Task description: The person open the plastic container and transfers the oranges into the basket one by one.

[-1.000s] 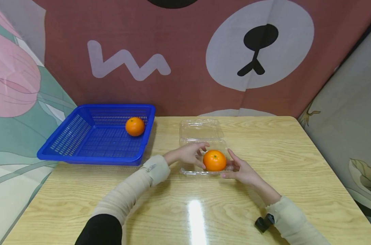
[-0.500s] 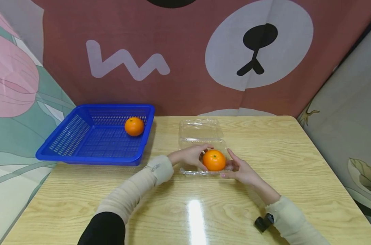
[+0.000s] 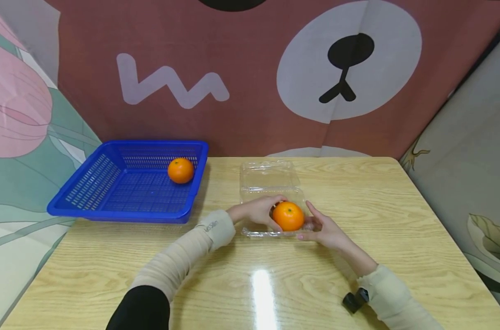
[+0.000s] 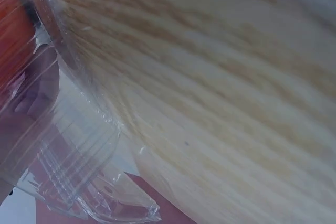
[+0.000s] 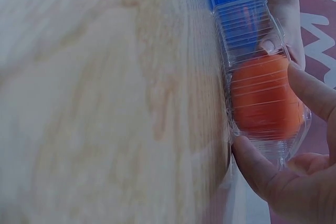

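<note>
An orange (image 3: 288,216) sits in the right part of an open clear plastic clamshell box (image 3: 255,233), whose lid (image 3: 269,176) lies folded back toward the wall. My left hand (image 3: 260,211) grips the orange from its left side, thumb in front and fingers behind. At the box's right end, my right hand (image 3: 330,232) holds the box, thumb low at the near corner and index finger up by the rim. Through the ribbed plastic, the right wrist view shows the orange (image 5: 265,98) and part of the left hand (image 5: 283,14). Blurred table fills most of the left wrist view.
A blue plastic basket (image 3: 122,214) stands at the back left of the wooden table (image 3: 208,293), with another orange (image 3: 181,170) inside. Behind the table hangs a brown printed cloth (image 3: 250,123). A black device (image 3: 355,300) is by the right sleeve.
My left hand has moved slightly right and its fingers have closed in on the orange. The right hand keeps its place at the box.
</note>
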Demonstrator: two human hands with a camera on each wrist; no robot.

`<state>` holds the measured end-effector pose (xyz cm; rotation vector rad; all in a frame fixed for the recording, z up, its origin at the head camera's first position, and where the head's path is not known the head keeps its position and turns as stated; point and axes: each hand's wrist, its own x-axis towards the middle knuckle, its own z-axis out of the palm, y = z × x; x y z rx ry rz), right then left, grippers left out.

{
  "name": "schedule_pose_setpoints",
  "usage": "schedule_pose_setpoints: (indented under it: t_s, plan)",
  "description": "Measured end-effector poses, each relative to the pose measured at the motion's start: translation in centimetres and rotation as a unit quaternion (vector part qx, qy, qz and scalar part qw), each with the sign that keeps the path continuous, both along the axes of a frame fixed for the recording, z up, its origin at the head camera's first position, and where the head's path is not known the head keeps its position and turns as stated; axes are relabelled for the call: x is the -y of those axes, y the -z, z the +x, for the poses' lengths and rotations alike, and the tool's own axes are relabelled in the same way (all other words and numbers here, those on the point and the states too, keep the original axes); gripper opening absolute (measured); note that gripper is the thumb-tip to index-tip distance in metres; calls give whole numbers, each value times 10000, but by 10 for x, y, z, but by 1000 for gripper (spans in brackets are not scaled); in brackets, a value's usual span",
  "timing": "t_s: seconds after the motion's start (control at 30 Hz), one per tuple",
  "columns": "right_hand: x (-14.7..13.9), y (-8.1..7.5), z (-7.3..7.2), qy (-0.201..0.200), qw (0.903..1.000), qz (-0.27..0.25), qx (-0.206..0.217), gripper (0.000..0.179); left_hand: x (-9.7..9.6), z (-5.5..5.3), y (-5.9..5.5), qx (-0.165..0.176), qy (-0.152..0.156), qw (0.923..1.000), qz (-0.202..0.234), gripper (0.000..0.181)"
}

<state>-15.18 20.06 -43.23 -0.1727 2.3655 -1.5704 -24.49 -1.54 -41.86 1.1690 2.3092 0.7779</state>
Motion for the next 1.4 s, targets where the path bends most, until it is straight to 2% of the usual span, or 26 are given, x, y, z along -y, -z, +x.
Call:
schedule_pose_setpoints:
  t_s: [0.27,0.4,0.6,1.0,1.17,1.4]
  plan:
    - [0,-2,1,-102,9999,-8,-61,94,6,-2,0,-25,-116,9998,162,76]
    - [-1,-3,1,-77,10000,-37,-47,95,8,-2,-4,-7,-195,9995,247,78]
    - [-2,-2,1,-103,9999,-60,-99,97,12,-1,-8,-179,-238,9989,375,77]
    - [-2,-2,0,-30,10000,16,-90,98,22,-2,-19,-304,-419,9967,617,78]
    - [-3,-1,0,-71,9999,-42,-81,98,23,-1,-23,-278,-437,9964,671,76]
    - [-3,-2,0,-74,9999,-2,-107,98,25,1,-31,-94,-488,9927,1098,72]
